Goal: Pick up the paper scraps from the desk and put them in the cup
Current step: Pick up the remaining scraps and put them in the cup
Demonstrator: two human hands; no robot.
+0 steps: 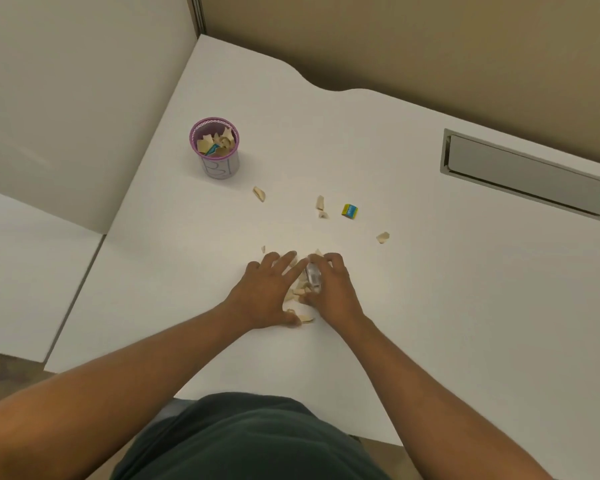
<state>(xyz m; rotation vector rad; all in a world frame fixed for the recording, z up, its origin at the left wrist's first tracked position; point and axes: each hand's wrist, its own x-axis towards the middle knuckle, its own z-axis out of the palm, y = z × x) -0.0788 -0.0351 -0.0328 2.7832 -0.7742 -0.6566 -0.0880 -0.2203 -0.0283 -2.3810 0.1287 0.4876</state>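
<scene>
The white surface (430,306) holds a scrap pile (300,292) between the left hand (264,296), spread flat, and the right hand (329,289), curled around it. The cup (215,164) stands far left, nearer the left hand.

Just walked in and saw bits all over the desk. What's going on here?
A person is clearing paper scraps off the white desk. Their left hand and right hand are cupped around a small pile of scraps, herding it together. The purple-rimmed cup at the back left already holds several pieces. A few tan scraps and a yellow-and-blue scrap lie loose beyond the hands.
</scene>
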